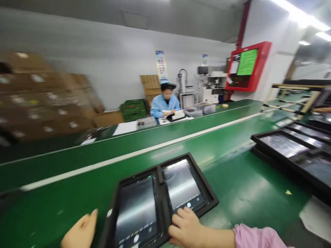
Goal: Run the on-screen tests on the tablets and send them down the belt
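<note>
A black tray (160,186) with two dark glossy panels lies on the green workbench (232,193) close in front of me. My right hand (184,229), in a pink sleeve, grips the tray's near edge, fingers curled over the rim by the right panel (182,184). At the tray's left side my left hand (81,232) rests with its thumb raised; its fingers are out of sight below the frame. The left panel (136,213) reflects the ceiling light.
More black trays with panels (292,148) are stacked at the right. A green conveyor belt (129,144) with white stripes runs across. A person in a blue coat (165,103) works at its far side, with cardboard boxes (41,96) at the left.
</note>
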Demonstrator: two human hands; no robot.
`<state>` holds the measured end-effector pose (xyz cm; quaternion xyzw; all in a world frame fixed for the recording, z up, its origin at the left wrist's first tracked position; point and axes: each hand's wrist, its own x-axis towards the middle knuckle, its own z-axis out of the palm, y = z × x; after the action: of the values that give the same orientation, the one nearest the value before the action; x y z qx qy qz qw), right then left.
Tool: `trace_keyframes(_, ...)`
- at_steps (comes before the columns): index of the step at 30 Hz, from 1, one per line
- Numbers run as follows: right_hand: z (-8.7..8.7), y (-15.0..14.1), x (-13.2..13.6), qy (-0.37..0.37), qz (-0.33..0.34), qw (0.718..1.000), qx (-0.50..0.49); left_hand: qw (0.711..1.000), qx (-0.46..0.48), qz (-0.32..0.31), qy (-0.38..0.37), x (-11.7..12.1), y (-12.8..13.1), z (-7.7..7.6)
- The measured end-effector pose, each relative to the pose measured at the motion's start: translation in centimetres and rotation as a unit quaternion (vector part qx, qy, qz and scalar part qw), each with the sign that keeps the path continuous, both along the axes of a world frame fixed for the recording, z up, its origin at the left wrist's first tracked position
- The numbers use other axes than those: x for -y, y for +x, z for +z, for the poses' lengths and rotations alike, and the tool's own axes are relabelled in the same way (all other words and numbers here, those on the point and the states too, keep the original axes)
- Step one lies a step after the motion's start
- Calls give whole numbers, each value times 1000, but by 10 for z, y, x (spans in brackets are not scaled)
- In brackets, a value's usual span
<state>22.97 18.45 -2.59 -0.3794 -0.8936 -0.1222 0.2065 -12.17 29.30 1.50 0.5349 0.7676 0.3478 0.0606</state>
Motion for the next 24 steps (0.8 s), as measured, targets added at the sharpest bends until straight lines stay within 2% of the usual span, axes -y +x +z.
trace_keyframes(2, 5, 0, 3, 3, -5, 1000, -20, 999, 8, 44, -1, 11, -2, 0)
trace_keyframes(6, 13, 6, 10, -13, 8, 999, -51, 999, 0, 19, 27, 10, 6, 1)
trace_keyframes(15, 23, 7, 14, -25, 40, 994, -100, 1000, -19, -19, -14, 10, 5, -8)
trace_keyframes(20, 19, 5, 15, 3, 43, 989, -140, 997, -34, -37, -62, 12, 10, -6)
trace_keyframes(24, 8, 9, 10, 65, 56, 984, -154, 992, -57, -52, -99, 13, 12, -5)
